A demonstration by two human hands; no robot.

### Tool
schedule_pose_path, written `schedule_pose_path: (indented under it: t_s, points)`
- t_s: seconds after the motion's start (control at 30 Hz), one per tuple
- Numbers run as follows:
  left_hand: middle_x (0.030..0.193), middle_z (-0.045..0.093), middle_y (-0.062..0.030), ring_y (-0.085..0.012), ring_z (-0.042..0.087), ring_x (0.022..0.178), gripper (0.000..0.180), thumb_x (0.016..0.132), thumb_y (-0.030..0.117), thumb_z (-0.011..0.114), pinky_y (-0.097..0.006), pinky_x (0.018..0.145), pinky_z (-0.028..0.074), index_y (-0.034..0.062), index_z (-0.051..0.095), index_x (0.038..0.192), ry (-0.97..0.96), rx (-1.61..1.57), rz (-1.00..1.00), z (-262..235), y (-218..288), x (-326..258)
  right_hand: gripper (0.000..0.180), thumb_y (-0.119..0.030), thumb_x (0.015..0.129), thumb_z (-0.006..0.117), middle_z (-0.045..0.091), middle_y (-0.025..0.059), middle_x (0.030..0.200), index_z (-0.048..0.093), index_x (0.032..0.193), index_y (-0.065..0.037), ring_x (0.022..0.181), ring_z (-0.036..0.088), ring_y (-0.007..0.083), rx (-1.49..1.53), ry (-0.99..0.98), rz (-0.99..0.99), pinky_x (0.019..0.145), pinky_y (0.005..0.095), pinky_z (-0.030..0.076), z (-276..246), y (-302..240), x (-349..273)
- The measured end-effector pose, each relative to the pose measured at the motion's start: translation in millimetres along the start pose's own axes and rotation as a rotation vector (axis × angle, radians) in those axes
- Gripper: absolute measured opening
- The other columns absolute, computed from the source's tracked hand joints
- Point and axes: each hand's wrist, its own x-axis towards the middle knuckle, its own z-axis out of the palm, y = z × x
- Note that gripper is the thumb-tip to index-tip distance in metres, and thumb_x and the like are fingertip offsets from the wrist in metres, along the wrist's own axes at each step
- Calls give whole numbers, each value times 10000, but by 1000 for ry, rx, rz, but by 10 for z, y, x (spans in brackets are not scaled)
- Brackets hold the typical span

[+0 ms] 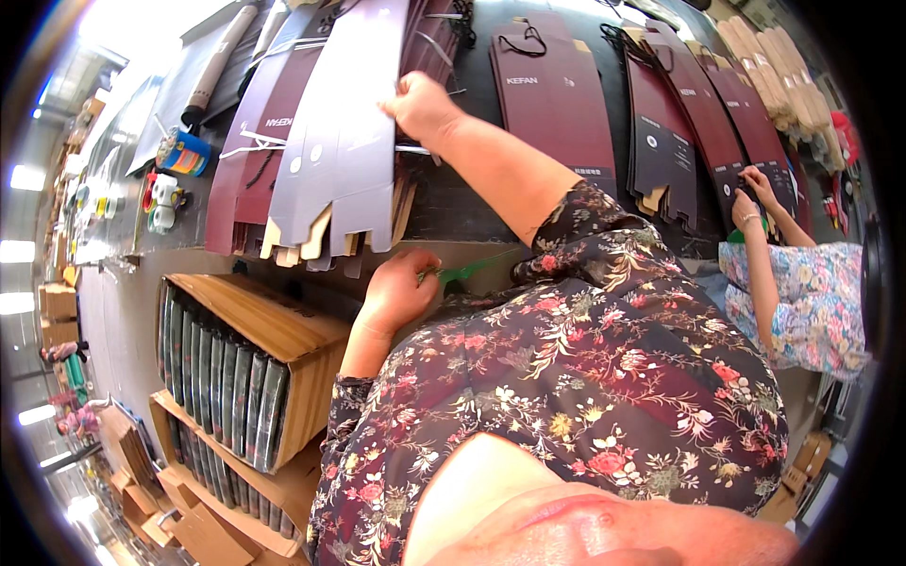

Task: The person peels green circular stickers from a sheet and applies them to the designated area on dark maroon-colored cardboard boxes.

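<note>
A pale, flattened carton (342, 132) lies atop a stack on a dark worktable (458, 203), its long axis running away from the worker, the near end angled slightly left. The worker's right hand (425, 111), the nearer of the two, is at the carton's right edge about midway along, so the sheet lies to the left of the grip. Its fingers are curled and its fingertips touch the carton; whether they pinch it cannot be told. The left hand (401, 286) is curled near the carton's near end, beside a green item (462, 274) it may or may not hold. Maroon cartons (552, 104) lie right of the pale carton, a co-worker's hands (750, 203) farther right; a blue-and-yellow tin (189, 154) stands to its left, an open cardboard box (316, 344) below its near end.
</note>
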Motion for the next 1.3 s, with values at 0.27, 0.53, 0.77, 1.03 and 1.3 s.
schedule_pose_path:
  t_s: [0.27,0.53,0.77,1.03,1.3]
  points:
    - [972,691,-141,-352,662,905,195,832,140,622,-433,792,537,79,705,998,-132,132,151,-257,364,101,267,-148,954,643,676,89,989,585,1122,51,883,665,161,463,30,35,789,301,563,-1811,-215,-524]
    - [861,677,-159,-294,674,785,179,809,-16,619,-348,731,523,-9,672,980,-192,30,220,-1480,870,128,409,-102,938,680,632,118,1106,506,1263,74,990,625,166,356,197,354,869,290,539,-2146,764,-1422]
    - [844,651,-28,-80,598,776,152,881,-55,566,-233,702,478,-47,647,1009,-266,-340,176,-1667,1036,479,637,-279,795,789,664,162,1108,565,1275,75,1027,651,248,-472,355,394,915,335,510,-1915,805,-1624]
    - [933,687,-15,-62,630,830,213,906,36,615,-216,751,505,-33,650,1105,-334,-547,-183,-979,396,953,630,-343,775,783,669,161,1101,607,1259,21,1025,662,283,-525,190,525,926,359,514,-1842,641,-1810]
    - [925,701,-49,-104,670,796,214,903,51,647,-232,727,541,-28,639,1102,-347,-887,-338,-491,405,1056,568,-290,820,765,613,152,1200,570,1292,-42,1079,625,252,-499,269,135,891,351,513,-1527,289,-2001]
